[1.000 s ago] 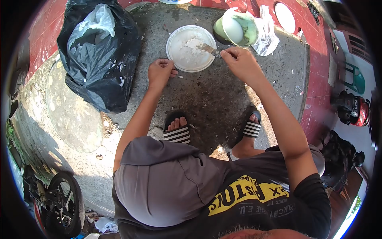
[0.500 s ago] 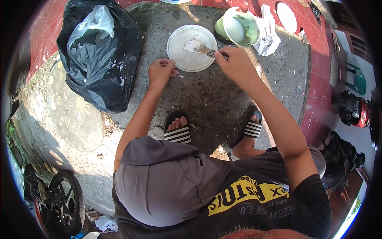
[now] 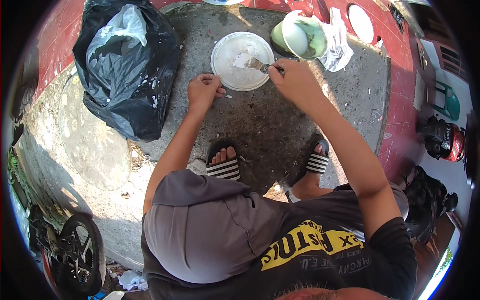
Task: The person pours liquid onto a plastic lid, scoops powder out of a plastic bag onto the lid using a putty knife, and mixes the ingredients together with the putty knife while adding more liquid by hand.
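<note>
A round white lid (image 3: 227,75) lies on the concrete with a smear of white paste (image 3: 248,51) on it. The fingers of my left hand (image 3: 204,90) are curled closed at the lid's near left rim. In my right hand (image 3: 292,80), closed around its handle, is a putty knife (image 3: 256,64). Its blade rests over the lid with white paste at the tip. Just past my right hand stands a green bucket (image 3: 315,40) with a white tub (image 3: 295,37) inside, its wall stained.
A black plastic bag (image 3: 130,95) fills the left side, with a whitish bag in its mouth. White crumpled plastic (image 3: 338,47) lies beside the bucket. A white disc (image 3: 360,23) is on the red tiles (image 3: 400,115). My sandalled feet are below; a motorbike wheel (image 3: 82,255) shows lower left.
My right hand and the putty knife have shifted very slightly on the lid, and the blade sits a little differently in the paste. My left hand stays at the rim.
</note>
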`<action>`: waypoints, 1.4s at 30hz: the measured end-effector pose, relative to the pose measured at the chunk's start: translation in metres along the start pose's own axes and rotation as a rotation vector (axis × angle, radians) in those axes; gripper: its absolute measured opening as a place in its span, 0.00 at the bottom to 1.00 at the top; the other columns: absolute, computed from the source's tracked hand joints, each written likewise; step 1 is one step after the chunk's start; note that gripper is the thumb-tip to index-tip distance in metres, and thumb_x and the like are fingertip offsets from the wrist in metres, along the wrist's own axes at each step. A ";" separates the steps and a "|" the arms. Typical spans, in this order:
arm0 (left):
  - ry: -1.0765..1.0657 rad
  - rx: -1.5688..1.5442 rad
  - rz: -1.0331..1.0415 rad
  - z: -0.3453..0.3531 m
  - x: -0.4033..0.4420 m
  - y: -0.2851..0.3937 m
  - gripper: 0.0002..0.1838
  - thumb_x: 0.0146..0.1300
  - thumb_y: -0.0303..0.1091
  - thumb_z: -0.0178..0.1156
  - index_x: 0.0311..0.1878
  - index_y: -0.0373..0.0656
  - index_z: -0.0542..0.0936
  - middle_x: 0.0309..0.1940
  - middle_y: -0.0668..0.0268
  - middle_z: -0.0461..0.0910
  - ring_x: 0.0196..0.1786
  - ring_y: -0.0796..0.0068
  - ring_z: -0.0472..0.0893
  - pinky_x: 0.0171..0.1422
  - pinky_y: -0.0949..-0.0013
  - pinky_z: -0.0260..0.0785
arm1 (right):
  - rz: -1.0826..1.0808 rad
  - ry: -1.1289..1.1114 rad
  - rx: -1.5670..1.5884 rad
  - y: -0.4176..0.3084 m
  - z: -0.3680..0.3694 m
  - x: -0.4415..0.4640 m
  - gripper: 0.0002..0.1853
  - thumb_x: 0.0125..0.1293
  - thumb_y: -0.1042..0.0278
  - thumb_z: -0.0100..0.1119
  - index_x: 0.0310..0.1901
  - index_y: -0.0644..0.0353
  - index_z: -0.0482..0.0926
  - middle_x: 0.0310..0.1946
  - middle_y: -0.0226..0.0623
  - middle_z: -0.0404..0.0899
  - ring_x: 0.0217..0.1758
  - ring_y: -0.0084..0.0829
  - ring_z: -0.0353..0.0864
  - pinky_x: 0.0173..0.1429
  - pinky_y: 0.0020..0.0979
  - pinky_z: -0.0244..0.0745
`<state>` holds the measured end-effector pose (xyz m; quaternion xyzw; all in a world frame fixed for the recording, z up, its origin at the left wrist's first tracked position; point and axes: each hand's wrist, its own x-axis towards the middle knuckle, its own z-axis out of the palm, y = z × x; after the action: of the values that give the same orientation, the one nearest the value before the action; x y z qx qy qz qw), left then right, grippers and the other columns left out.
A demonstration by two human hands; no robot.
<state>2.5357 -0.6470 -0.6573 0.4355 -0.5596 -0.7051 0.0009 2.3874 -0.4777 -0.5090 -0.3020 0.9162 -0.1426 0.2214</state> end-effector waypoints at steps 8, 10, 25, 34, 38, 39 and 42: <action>-0.008 -0.011 0.002 -0.001 0.002 -0.003 0.12 0.68 0.32 0.64 0.43 0.30 0.79 0.32 0.58 0.85 0.30 0.71 0.86 0.33 0.72 0.81 | -0.008 0.044 0.100 -0.007 0.007 0.026 0.19 0.69 0.54 0.56 0.44 0.64 0.85 0.32 0.52 0.85 0.36 0.51 0.85 0.46 0.43 0.79; -0.008 -0.009 0.004 0.000 0.002 -0.003 0.12 0.68 0.32 0.64 0.43 0.30 0.78 0.32 0.59 0.85 0.29 0.71 0.86 0.33 0.72 0.81 | -0.028 0.045 0.096 -0.006 0.012 0.021 0.18 0.68 0.55 0.55 0.42 0.63 0.86 0.32 0.52 0.85 0.37 0.52 0.85 0.47 0.44 0.79; 0.006 -0.044 0.013 0.000 0.002 -0.005 0.12 0.67 0.32 0.65 0.42 0.30 0.78 0.29 0.60 0.85 0.27 0.73 0.87 0.29 0.74 0.79 | -0.159 -0.029 0.006 0.006 0.003 0.000 0.16 0.68 0.57 0.58 0.45 0.61 0.86 0.34 0.51 0.85 0.38 0.51 0.84 0.46 0.43 0.78; 0.007 -0.020 0.016 0.001 0.001 -0.002 0.11 0.67 0.31 0.64 0.42 0.30 0.79 0.29 0.60 0.85 0.27 0.73 0.87 0.30 0.74 0.79 | -0.091 -0.004 -0.085 0.009 -0.030 0.006 0.17 0.68 0.55 0.59 0.47 0.59 0.86 0.30 0.50 0.84 0.35 0.51 0.84 0.44 0.44 0.78; 0.006 -0.041 0.020 0.001 0.001 -0.004 0.12 0.67 0.31 0.64 0.42 0.30 0.79 0.29 0.60 0.85 0.27 0.73 0.86 0.30 0.73 0.79 | -0.020 0.013 -0.019 0.004 -0.019 0.011 0.17 0.68 0.55 0.58 0.48 0.59 0.86 0.30 0.51 0.84 0.34 0.50 0.85 0.44 0.44 0.78; 0.006 -0.028 0.023 0.001 0.002 -0.004 0.12 0.67 0.31 0.64 0.42 0.30 0.79 0.29 0.60 0.85 0.27 0.73 0.86 0.30 0.73 0.79 | -0.021 0.013 -0.019 0.008 -0.014 0.008 0.17 0.68 0.55 0.58 0.48 0.59 0.86 0.30 0.51 0.84 0.34 0.50 0.85 0.44 0.44 0.78; 0.016 -0.027 0.021 0.000 0.000 -0.001 0.12 0.67 0.31 0.64 0.42 0.29 0.79 0.29 0.60 0.85 0.27 0.73 0.86 0.30 0.73 0.79 | -0.062 -0.031 -0.011 0.020 -0.003 -0.003 0.17 0.69 0.56 0.58 0.47 0.61 0.85 0.32 0.52 0.85 0.36 0.50 0.85 0.46 0.44 0.79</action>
<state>2.5357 -0.6463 -0.6584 0.4349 -0.5545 -0.7092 0.0186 2.3780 -0.4601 -0.5133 -0.3335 0.9037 -0.1395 0.2294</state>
